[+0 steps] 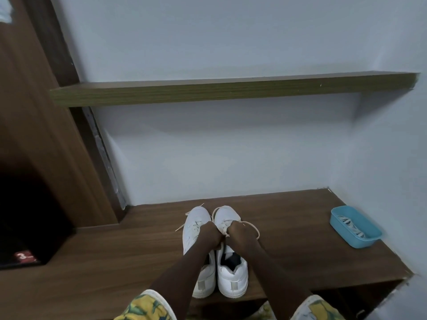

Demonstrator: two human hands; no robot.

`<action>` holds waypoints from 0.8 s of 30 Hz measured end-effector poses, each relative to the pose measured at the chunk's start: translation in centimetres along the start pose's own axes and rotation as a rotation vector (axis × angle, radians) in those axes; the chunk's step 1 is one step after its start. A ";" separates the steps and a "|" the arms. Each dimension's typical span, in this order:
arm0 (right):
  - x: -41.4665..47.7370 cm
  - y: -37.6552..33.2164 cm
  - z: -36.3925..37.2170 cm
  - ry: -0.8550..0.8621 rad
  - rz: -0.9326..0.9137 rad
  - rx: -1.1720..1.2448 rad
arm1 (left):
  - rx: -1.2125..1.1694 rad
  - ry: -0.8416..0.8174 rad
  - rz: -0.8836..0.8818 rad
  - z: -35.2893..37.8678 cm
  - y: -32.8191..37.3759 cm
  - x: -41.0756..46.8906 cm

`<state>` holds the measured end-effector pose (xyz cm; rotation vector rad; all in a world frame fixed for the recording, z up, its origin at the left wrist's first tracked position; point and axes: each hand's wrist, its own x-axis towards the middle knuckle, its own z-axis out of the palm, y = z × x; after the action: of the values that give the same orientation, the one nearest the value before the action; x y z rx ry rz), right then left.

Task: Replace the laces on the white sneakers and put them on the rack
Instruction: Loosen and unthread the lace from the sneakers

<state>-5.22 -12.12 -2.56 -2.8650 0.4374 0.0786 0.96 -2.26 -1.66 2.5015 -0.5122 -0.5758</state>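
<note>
A pale wall (231, 146) is seen on the far side, crossed by a wooden shelf (231, 91). A brown wooden panel (34, 135) is set at the left, a dark recess (27, 215) beneath it. A blue plastic tray (342, 229) is placed far right

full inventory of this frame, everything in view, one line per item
white sneakers: 2, white, side by side on the bench, toes toward the wall
laces: cream, in the sneakers, ends loose near the toes
blue tray: 1, blue, right end of the bench
pale strips: count unclear, whitish, inside the tray, possibly spare laces
bench: 1, brown wood, across the foreground
shelf: 1, brown wood, on the wall above
wall: pale grey, behind
wooden panel: brown, left
red label: 1, on a dark area, lower left
patterned cloth: yellow-green, bottom edge
left hand: curled at the right sneaker's laces
right hand: grips the same laces
</note>
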 end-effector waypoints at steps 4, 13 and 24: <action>0.1 -1.0 0.4 0.108 -0.017 -0.090 | -0.144 -0.034 -0.049 0.0 -0.8 -0.2; -0.4 -0.5 -0.7 0.207 0.051 0.108 | -0.242 -0.013 -0.034 0.2 -1.3 0.0; 0.0 0.4 0.3 0.200 0.192 0.560 | -0.250 0.022 -0.012 0.8 -1.4 0.2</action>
<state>-5.36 -12.45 -2.98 -2.2825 0.6538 -0.2589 1.11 -1.55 -3.10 2.2722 -0.3913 -0.5790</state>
